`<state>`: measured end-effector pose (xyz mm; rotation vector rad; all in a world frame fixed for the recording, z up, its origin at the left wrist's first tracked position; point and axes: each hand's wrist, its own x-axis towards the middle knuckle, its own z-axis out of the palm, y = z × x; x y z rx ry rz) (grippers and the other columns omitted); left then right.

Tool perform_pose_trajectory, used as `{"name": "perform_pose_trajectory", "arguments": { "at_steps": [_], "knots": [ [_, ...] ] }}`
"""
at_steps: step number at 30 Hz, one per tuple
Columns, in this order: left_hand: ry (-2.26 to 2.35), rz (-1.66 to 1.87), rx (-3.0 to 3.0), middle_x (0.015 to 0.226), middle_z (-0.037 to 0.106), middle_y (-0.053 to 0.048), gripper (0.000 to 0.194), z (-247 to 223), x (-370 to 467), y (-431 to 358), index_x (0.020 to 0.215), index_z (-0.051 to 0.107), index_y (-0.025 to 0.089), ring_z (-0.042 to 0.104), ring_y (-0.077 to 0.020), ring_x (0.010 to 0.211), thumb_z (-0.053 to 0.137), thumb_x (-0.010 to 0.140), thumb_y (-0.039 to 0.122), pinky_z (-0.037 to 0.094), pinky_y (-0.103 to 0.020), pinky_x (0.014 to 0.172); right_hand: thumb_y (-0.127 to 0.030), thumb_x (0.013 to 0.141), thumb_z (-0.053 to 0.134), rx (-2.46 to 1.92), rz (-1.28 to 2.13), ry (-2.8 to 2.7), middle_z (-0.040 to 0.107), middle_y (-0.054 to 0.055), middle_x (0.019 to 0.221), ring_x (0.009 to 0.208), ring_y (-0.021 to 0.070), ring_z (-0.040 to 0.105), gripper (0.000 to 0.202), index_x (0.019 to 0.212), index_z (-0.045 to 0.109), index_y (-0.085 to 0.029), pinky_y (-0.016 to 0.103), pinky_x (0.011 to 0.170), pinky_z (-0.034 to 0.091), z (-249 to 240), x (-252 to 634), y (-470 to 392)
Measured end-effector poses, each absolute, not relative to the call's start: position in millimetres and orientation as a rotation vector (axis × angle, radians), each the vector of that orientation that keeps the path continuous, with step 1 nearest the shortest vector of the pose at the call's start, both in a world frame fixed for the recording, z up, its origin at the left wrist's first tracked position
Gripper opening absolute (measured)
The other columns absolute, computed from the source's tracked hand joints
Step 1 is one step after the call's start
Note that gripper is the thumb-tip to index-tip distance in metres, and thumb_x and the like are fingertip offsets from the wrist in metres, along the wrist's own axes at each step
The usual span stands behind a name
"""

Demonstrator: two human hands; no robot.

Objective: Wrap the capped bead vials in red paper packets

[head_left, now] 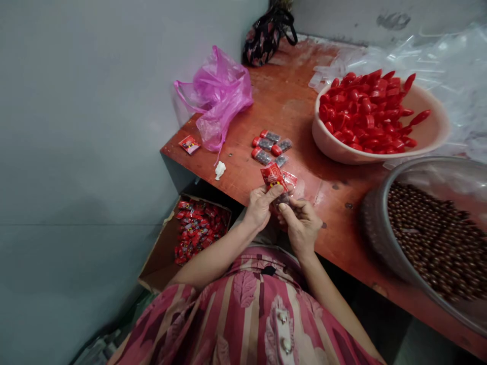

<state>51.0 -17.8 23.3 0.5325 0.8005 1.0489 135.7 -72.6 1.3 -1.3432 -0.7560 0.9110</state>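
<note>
My left hand [261, 205] pinches a small red printed packet [273, 175] upright over the table's front edge. At the packet's lower end, my right hand [302, 220] has its thumb and fingers closed on a small clear container of dark balls [282, 201]; how far it sits inside the packet is hard to tell. Just behind the hands lie several small clear containers with red caps [262, 155], filled with dark balls. A second red printed piece [289, 179] shows right behind the held packet.
A pink bowl [323, 134] holds red plastic caps [367, 114]. To its front right, a grey basin [380, 223] holds brown balls [433, 238]. A purple bag [224, 91], red packet [189, 145] and white scrap [219, 170] lie left. Below, a cardboard box [160, 253] contains red packets.
</note>
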Motion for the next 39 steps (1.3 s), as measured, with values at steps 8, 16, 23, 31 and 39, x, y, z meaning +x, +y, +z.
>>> {"name": "perform_pose_trajectory", "arguments": {
  "at_steps": [8,16,23,31,39],
  "knots": [
    [0.793,1.046,0.564,0.070,0.072,-0.008,0.040,26,43,-20,0.082,0.074,0.009,0.059,-0.0112,0.046,0.079,0.066,0.045,0.048,-0.023,0.047,-0.031,0.071,0.076,-1.234,1.055,-0.683,0.066,-0.004,0.062,0.048,0.0099,0.059,0.021,0.084,0.067,-0.019,0.022,0.046,0.050,11,135,-68],
    [0.645,1.046,0.417,0.089,0.075,-0.010,0.035,30,39,-14,0.087,0.070,0.010,0.071,-0.0226,0.085,0.078,0.070,0.040,0.056,-0.032,0.077,-0.018,0.087,0.060,-1.285,0.371,-1.455,0.074,0.007,0.093,0.085,0.0186,0.069,0.012,0.091,0.071,-0.020,0.032,0.074,0.058,28,164,-53],
    [0.638,0.999,0.367,0.070,0.071,-0.003,0.029,31,38,-16,0.076,0.067,0.011,0.066,-0.0133,0.059,0.081,0.067,0.035,0.055,-0.025,0.064,-0.010,0.086,0.059,-1.228,-0.222,-1.834,0.075,0.007,0.100,0.086,0.0174,0.073,0.026,0.109,0.066,-0.019,0.027,0.079,0.058,27,171,-45],
    [0.673,0.922,0.269,0.067,0.068,-0.002,0.027,31,39,-18,0.072,0.063,0.010,0.065,-0.0112,0.058,0.079,0.071,0.031,0.055,-0.022,0.059,-0.011,0.086,0.058,-1.144,-0.435,-1.987,0.074,0.007,0.086,0.075,0.0140,0.070,0.013,0.098,0.062,-0.017,0.022,0.067,0.052,29,182,-40],
    [0.727,1.010,0.359,0.066,0.066,-0.001,0.038,37,45,-28,0.077,0.064,0.011,0.061,-0.0103,0.056,0.083,0.062,0.041,0.049,-0.021,0.056,-0.011,0.085,0.053,-1.105,-0.417,-2.123,0.063,0.001,0.068,0.058,0.0107,0.056,0.009,0.081,0.053,-0.019,0.023,0.054,0.039,35,186,-33]
  ]
}}
